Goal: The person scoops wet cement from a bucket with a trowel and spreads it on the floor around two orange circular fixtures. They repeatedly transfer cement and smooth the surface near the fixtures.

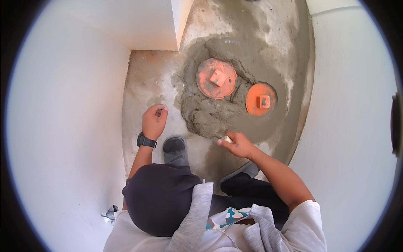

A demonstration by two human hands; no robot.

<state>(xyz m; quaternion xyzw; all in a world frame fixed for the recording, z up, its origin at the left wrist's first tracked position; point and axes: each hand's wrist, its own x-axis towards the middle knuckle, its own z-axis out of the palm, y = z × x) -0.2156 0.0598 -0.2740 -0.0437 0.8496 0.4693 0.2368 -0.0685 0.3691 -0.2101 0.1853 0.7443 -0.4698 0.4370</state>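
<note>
My right hand point(238, 145) is closed around the pale handle point(228, 139) of a small tool at the near edge of a grey wet mortar patch point(205, 115). The tool's working end cannot be made out against the mortar. Left of the patch, my left hand point(155, 121) hangs with its fingers curled in and nothing visible in them; a black watch point(146, 140) is on that wrist. Two round orange pipe plugs with square knobs sit in the mortar: a larger, smeared plug point(205, 84) and a smaller plug point(253, 102) to its right. Lumpy mortar surrounds the larger one.
A white wall point(67, 109) stands on the left, with a white corner block point(151, 29) jutting in beyond. Another white wall point(344, 84) curves along the right. My grey shoe point(175, 152) is on the bare concrete floor point(147, 80). A crumpled bag point(110, 213) lies at lower left.
</note>
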